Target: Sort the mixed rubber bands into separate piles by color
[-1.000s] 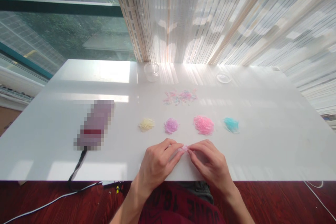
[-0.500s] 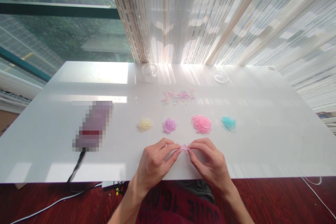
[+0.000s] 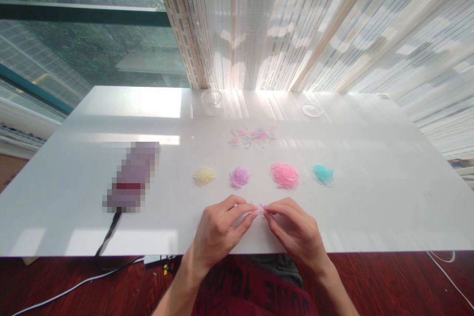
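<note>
My left hand and my right hand meet over the front part of the white table, fingertips nearly touching. Each pinches a small tuft of pale pink-lilac strands between thumb and fingers. Just beyond my hands lie separate piles of thin short strands: yellow, purple, pink and turquoise. Farther back, a loose heap of mixed-colour strands is spread out. The exact make-up of the pinched tuft is partly hidden by my fingertips.
A clear round container stands at the table's back edge, a clear lid to its right. On the left lies a pixelated purple object with a black cord. Curtains and a window border the white table.
My right fingertips have shifted slightly left, closer to my left ones around the tuft. The piles look the same.
</note>
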`<state>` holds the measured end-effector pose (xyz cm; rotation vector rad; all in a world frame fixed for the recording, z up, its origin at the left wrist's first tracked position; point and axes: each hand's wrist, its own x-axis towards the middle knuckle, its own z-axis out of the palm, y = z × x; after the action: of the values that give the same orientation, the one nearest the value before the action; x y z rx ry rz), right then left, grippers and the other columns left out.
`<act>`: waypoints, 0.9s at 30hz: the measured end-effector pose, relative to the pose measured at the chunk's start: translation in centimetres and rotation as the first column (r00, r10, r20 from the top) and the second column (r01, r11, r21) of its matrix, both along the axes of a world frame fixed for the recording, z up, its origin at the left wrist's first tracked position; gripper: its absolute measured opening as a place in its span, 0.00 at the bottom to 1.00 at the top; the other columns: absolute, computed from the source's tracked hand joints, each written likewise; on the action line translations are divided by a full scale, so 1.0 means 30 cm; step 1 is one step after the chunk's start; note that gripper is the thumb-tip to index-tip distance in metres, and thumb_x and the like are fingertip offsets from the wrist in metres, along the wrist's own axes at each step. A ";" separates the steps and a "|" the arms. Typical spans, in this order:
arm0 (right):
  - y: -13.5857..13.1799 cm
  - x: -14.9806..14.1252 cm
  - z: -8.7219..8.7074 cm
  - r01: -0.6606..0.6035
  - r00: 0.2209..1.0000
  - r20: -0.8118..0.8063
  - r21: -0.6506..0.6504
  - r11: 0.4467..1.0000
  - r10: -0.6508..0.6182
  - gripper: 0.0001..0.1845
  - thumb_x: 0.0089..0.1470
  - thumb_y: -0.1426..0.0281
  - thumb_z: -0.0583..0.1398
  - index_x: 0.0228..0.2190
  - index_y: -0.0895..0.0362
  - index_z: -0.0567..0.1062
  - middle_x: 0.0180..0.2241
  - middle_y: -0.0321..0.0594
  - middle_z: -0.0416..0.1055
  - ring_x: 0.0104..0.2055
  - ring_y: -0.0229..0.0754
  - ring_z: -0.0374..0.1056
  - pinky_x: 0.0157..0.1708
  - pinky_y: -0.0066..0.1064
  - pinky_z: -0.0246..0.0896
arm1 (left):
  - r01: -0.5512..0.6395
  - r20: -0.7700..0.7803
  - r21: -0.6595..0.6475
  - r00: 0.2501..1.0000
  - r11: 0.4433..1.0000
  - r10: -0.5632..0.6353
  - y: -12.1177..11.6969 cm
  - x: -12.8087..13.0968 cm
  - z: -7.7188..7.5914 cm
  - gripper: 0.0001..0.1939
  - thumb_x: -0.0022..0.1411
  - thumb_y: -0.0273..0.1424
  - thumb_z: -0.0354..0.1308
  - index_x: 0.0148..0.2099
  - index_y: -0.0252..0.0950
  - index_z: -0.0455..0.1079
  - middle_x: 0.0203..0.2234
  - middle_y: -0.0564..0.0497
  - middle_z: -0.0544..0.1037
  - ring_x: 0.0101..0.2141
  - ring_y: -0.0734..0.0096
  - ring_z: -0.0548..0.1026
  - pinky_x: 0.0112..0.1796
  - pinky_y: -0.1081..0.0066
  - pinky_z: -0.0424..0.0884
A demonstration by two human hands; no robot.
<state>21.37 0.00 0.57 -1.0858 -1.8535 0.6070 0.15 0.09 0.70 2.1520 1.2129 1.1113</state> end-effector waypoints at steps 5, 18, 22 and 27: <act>0.000 -0.005 0.001 -0.013 1.000 0.008 -0.004 1.000 0.013 0.11 0.66 0.75 0.62 0.46 0.51 0.81 0.34 0.40 0.80 0.35 0.42 0.77 0.35 0.33 0.77 | 0.002 -0.013 0.004 1.000 1.000 -0.001 0.002 0.001 -0.001 0.06 0.74 0.28 0.60 0.47 0.38 0.80 0.35 0.50 0.82 0.34 0.72 0.82 0.35 0.76 0.78; 0.005 -0.004 0.003 -0.022 1.000 0.001 0.009 1.000 0.022 0.11 0.64 0.78 0.63 0.43 0.51 0.79 0.34 0.38 0.80 0.36 0.41 0.76 0.36 0.31 0.75 | 0.015 -0.018 0.003 1.000 1.000 -0.015 -0.002 -0.001 -0.012 0.06 0.72 0.28 0.63 0.50 0.38 0.77 0.38 0.50 0.83 0.36 0.71 0.82 0.34 0.76 0.76; 0.003 -0.003 0.003 -0.018 1.000 0.009 0.005 1.000 0.018 0.11 0.63 0.79 0.63 0.43 0.52 0.79 0.34 0.38 0.79 0.36 0.41 0.75 0.36 0.30 0.75 | 0.018 0.005 0.007 1.000 1.000 -0.018 -0.003 0.000 -0.006 0.06 0.72 0.26 0.63 0.49 0.38 0.76 0.37 0.51 0.83 0.36 0.72 0.82 0.35 0.76 0.77; 0.000 0.000 -0.003 -0.026 1.000 0.006 0.001 1.000 0.026 0.11 0.64 0.79 0.64 0.44 0.52 0.79 0.34 0.38 0.79 0.36 0.40 0.75 0.36 0.30 0.74 | 0.008 0.029 0.024 1.000 1.000 -0.009 -0.003 0.000 -0.003 0.04 0.72 0.24 0.63 0.46 0.38 0.76 0.35 0.52 0.83 0.34 0.73 0.82 0.36 0.76 0.77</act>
<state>21.36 -0.01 0.49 -1.0654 -1.8753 0.6181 0.15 0.00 0.60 2.1491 1.1818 1.1555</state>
